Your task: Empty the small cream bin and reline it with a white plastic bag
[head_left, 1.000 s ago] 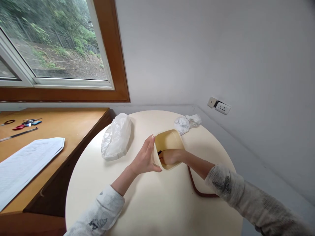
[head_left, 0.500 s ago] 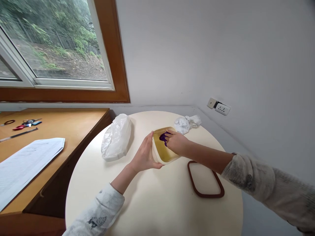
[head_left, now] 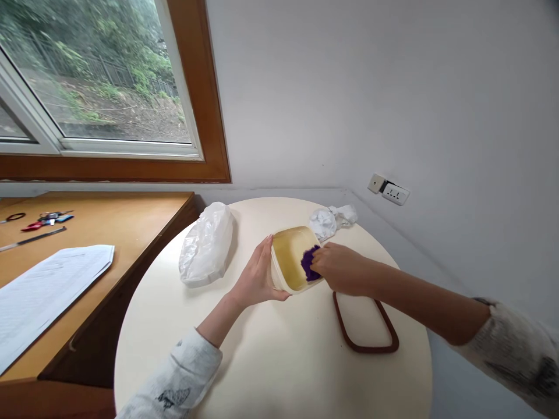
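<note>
My left hand [head_left: 257, 276] is closed on the left side of a squarish plastic food container [head_left: 288, 256], thumb under its near edge and fingers at the far corner. The container is held above the table, tilted so its yellowish inside faces me. My right hand [head_left: 343, 269] pinches a bunched purple cloth [head_left: 309, 265] at the container's right side, against the inner wall. Its fingertips are partly hidden by the cloth. Below the right forearm, a brown-rimmed square lid [head_left: 374, 349] with a see-through middle lies flat on the table.
A white plastic bag around something boxy [head_left: 207, 244] sits at the left of the round table [head_left: 271, 366]. A knotted white bag [head_left: 324, 223] lies at the back right. The wooden desk [head_left: 131, 215] on the left bears papers [head_left: 56, 279] and small tools.
My right hand has moved right with the purple cloth, from the middle of the container to its right side. The left hand and the container have barely moved.
</note>
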`<state>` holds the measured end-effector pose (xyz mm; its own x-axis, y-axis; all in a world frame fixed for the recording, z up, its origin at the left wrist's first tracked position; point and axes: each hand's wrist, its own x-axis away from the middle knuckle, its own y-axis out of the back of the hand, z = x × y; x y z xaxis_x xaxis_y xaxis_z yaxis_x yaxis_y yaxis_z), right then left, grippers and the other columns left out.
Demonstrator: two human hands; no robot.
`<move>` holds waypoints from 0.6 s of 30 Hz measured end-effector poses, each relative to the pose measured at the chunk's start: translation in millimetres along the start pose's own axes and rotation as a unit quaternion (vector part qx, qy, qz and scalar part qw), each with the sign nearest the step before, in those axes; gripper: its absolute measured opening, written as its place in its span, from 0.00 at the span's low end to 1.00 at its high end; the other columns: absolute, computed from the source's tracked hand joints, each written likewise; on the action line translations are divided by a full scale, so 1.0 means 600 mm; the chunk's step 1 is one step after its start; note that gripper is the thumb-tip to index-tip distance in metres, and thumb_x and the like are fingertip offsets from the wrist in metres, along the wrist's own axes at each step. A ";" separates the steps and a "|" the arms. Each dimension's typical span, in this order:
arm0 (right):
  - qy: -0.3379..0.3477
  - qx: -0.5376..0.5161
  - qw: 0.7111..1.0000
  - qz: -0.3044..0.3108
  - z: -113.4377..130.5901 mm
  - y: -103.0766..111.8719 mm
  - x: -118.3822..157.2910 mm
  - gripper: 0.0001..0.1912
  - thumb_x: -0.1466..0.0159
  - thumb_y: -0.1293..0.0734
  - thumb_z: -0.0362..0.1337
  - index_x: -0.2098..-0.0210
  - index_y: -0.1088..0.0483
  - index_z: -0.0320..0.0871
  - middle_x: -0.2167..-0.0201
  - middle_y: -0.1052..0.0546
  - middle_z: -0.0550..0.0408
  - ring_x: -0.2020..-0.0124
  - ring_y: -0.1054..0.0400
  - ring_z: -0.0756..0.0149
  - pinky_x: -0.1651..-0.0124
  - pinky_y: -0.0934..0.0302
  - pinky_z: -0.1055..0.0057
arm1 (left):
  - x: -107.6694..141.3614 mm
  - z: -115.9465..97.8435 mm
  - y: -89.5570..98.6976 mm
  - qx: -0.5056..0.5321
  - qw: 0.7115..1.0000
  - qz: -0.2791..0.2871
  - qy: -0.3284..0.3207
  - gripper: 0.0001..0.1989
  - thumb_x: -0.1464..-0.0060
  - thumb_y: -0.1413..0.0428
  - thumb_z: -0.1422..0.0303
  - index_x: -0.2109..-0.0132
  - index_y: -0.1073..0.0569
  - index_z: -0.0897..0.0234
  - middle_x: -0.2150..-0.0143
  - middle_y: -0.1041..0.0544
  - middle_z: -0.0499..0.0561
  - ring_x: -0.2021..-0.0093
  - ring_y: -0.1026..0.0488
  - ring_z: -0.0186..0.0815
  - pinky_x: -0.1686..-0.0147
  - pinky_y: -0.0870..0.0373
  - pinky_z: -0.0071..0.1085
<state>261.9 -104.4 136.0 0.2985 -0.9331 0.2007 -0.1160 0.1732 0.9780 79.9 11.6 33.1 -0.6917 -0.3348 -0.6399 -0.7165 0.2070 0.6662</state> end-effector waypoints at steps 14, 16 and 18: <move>-0.075 -0.774 0.607 -0.163 0.080 -0.030 -0.036 0.19 0.45 0.41 0.31 0.55 0.28 0.42 0.59 0.26 0.52 0.57 0.33 0.64 0.55 0.38 0.65 | 0.010 0.001 0.003 0.047 0.997 -0.002 0.062 0.67 0.68 0.36 0.60 0.37 0.80 0.58 0.37 0.52 0.64 0.39 0.50 0.58 0.47 0.43 0.56; -0.067 -0.826 0.530 -0.179 0.084 -0.028 -0.044 0.19 0.46 0.40 0.31 0.55 0.29 0.41 0.56 0.27 0.50 0.56 0.33 0.62 0.54 0.37 0.63 | 0.010 -0.001 0.002 0.050 0.997 -0.003 0.062 0.67 0.68 0.36 0.59 0.37 0.80 0.58 0.37 0.52 0.63 0.39 0.50 0.59 0.47 0.43 0.56; -0.070 -0.837 0.496 -0.219 0.086 -0.026 -0.052 0.19 0.46 0.39 0.31 0.55 0.28 0.40 0.54 0.27 0.50 0.54 0.33 0.62 0.52 0.37 0.63 | 0.010 -0.003 0.001 0.050 0.997 0.001 0.059 0.67 0.68 0.35 0.59 0.37 0.79 0.58 0.37 0.53 0.63 0.38 0.52 0.59 0.45 0.45 0.56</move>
<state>205.7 -94.2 111.8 -0.1340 -0.9894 0.0567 0.9157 -0.1455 -0.3746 75.6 8.0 30.5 -0.6827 -0.4380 -0.5849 -0.7239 0.2964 0.6230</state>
